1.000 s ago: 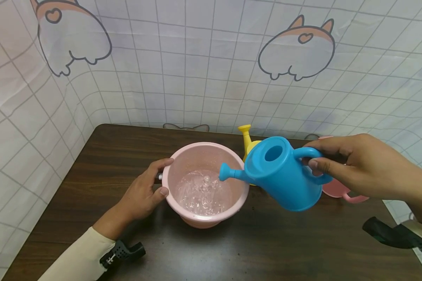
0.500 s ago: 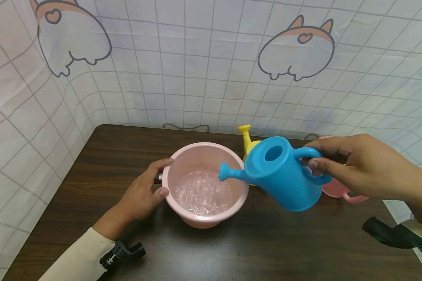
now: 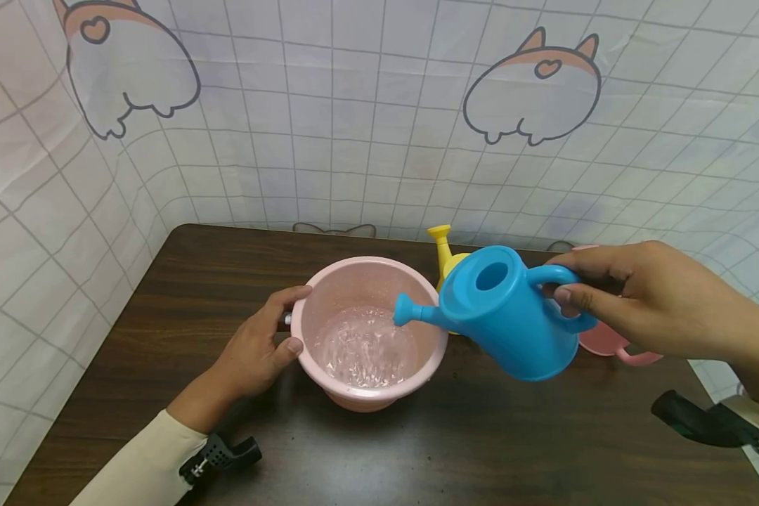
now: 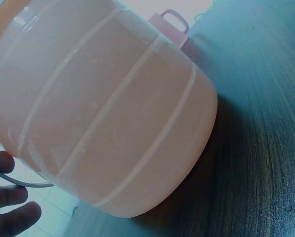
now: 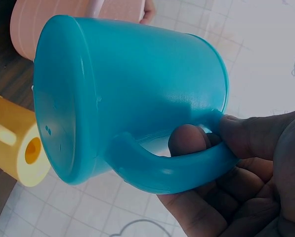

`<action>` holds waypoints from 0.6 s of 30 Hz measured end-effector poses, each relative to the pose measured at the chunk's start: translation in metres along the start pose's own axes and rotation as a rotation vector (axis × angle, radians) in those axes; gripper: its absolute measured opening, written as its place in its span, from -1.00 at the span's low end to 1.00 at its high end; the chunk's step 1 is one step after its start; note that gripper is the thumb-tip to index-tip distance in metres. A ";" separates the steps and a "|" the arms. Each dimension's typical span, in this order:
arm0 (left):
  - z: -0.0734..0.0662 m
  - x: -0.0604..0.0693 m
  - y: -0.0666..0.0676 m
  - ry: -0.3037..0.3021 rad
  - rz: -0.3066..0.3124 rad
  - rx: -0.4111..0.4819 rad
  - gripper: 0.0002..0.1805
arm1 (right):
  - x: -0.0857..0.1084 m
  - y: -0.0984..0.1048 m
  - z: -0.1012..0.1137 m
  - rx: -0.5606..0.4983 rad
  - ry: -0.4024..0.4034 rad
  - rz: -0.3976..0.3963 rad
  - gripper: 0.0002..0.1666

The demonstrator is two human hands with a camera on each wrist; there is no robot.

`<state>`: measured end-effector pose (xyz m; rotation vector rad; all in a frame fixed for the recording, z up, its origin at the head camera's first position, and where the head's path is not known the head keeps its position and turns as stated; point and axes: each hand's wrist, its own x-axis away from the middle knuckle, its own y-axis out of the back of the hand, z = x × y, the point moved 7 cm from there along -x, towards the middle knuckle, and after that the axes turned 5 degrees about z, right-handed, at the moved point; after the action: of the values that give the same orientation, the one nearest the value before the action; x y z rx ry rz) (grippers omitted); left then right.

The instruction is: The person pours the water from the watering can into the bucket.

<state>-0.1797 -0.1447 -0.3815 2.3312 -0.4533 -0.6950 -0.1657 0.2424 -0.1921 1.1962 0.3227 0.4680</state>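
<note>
A blue watering can point(image 3: 512, 316) is tilted toward a pink bucket point(image 3: 365, 393), its spout over the bucket's right rim. The right hand point(image 3: 651, 295) grips the can's handle; in the right wrist view, fingers and thumb curl round the handle of the can point(image 5: 137, 84). Rippling water lies in the bucket. At the bucket's left rim, the left hand point(image 3: 253, 351) holds on, thumb and finger on the edge. The left wrist view shows the bucket's side point(image 4: 107, 108), with fingertips point(image 4: 19, 217) by its thin wire handle.
Behind the blue can stands a yellow watering can point(image 3: 443, 253), partly hidden. A pink item with a handle point(image 3: 639, 358) lies to the right, beneath the right hand. The dark wooden table point(image 3: 417, 457) has a patterned curtain behind it.
Ripples on the water in the bucket have changed shape, and the splash seen at its middle a second ago is lower. Both hands and the blue can have hardly moved.
</note>
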 end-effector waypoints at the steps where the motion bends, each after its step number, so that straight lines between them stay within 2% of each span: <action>1: 0.000 0.000 0.000 -0.001 0.000 0.001 -0.17 | 0.000 0.000 0.000 -0.001 0.002 0.000 -0.60; 18: 0.000 0.000 -0.001 -0.006 0.001 0.010 -0.18 | 0.001 0.001 0.000 -0.035 -0.024 0.002 -0.61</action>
<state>-0.1795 -0.1446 -0.3822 2.3385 -0.4616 -0.7016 -0.1652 0.2430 -0.1915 1.1669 0.2919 0.4592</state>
